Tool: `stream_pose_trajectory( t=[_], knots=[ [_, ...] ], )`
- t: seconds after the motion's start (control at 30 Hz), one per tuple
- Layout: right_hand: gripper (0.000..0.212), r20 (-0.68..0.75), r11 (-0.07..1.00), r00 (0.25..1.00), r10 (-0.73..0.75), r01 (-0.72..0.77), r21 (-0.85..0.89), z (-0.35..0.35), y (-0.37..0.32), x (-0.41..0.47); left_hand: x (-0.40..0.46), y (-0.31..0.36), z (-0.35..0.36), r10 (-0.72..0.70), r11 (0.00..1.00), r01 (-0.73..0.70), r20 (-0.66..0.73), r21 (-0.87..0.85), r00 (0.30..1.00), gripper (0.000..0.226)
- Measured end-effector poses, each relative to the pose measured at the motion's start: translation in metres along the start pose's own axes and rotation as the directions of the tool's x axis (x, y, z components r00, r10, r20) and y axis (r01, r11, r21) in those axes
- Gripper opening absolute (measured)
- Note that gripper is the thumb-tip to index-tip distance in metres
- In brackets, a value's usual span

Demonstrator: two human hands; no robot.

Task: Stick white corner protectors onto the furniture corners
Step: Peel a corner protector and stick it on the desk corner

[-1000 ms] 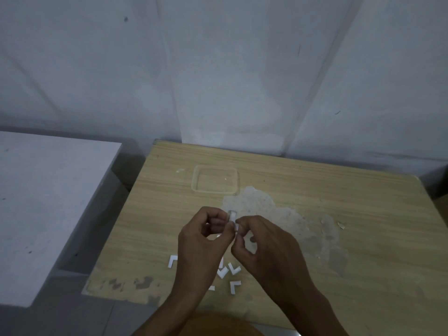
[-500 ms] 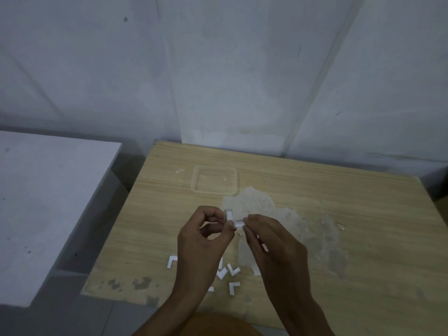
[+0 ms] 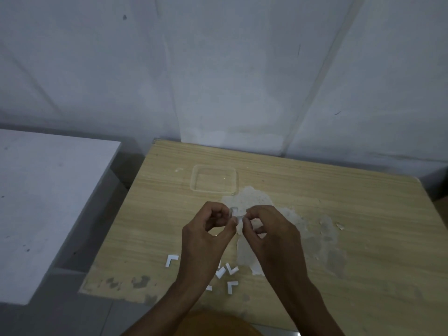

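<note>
- Step in hand, by the look of it: readying one protector for sticking, most likely picking at its backing (film itself too small to make out).
- Left hand: thumb and forefinger curled in, clamped on the near side of the protector; other fingers folded behind.
- Right hand: fingertips pinched together at the protector's right end, touching it, remaining fingers curled under the palm.
- Protector: held between the two pinches, lifted off the table, just beyond the left thumb tip.
- Spares: white L-shaped pieces lying flat on the table, below and behind the wrists, well apart from the fingertips; some hidden by the left forearm.
- Tray: clear, shallow, beyond the fingertips, untouched.
- Next move, as a judgement: backing off cleanly, sticky face kept clear of the fingertips, then over to a table corner (none looks fitted yet) and a firm press with both legs of the L seated on the edges.
- Risk: piece small, easy to drop or to stick to a finger.
</note>
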State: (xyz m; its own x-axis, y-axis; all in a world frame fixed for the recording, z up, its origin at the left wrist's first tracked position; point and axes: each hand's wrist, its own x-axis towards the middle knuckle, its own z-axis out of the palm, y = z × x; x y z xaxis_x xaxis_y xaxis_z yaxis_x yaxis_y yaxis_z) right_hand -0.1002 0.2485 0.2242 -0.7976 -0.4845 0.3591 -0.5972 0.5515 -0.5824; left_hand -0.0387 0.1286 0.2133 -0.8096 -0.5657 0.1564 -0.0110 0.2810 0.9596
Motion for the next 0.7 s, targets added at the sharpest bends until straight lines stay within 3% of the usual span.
stream_pose_trajectory(
  t=[0.3,0.5,0.7],
  knots=[
    [0.008,0.077,1.000,0.997,0.003,-0.003,0.003,0.0048,-0.0051,-0.0007,-0.0002,-0.0009,0.0037,0.051,0.998,-0.049,-0.051,0.046,0.997,0.021],
    [0.014,0.156,0.966,0.983,0.101,-0.134,0.219,0.0036,0.0014,0.0006,0.0002,-0.0014,0.0026,-0.184,0.969,0.187,0.033,-0.158,0.982,0.012],
    [0.006,0.171,0.995,0.985,0.003,-0.021,0.100,0.0074,0.0047,-0.0031,0.0007,-0.0036,0.0030,-0.313,0.923,0.314,0.041,-0.221,0.949,0.008]
  ],
)
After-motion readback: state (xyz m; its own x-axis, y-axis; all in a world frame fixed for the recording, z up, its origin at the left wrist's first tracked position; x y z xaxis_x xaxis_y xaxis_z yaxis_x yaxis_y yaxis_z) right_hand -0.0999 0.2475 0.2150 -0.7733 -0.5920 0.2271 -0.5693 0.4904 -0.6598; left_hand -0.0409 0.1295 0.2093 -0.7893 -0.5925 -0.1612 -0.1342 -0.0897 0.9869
